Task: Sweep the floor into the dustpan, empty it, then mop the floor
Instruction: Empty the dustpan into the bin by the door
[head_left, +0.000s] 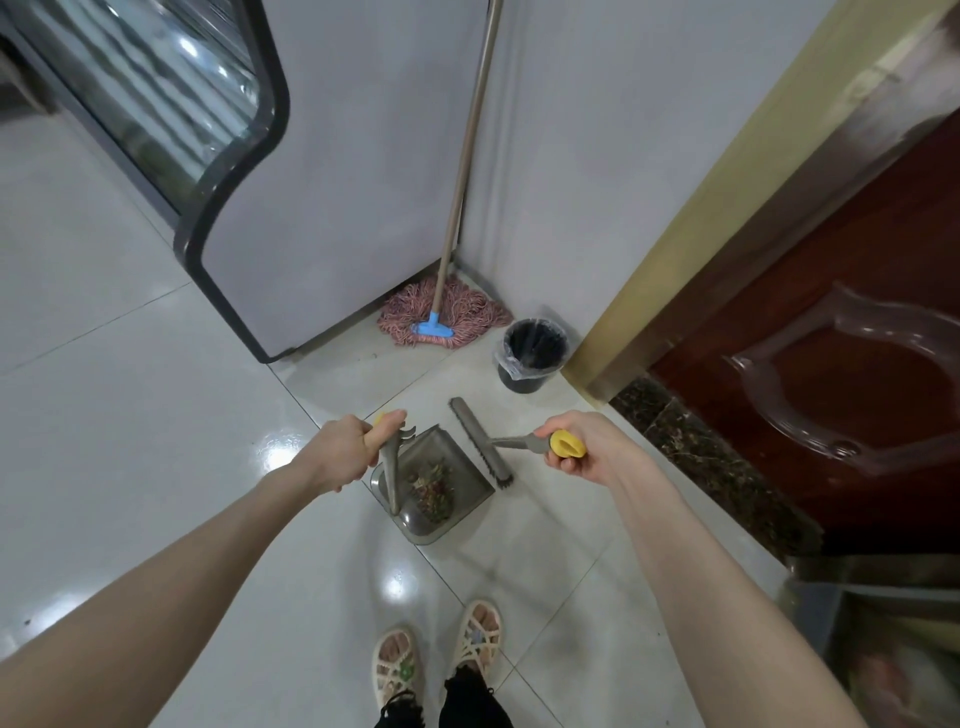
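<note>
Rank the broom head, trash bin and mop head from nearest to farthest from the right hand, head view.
1. Broom head, just left of the right hand.
2. Trash bin, ahead by the door frame.
3. Mop head, farthest, in the corner.

Home corner: glossy tiled floor, grey appliance, red wooden door

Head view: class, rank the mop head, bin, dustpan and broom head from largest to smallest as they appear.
1. Mop head and dustpan: about equal; the dustpan is nearer the camera, so unranked.
2. Bin.
3. Broom head.
</note>
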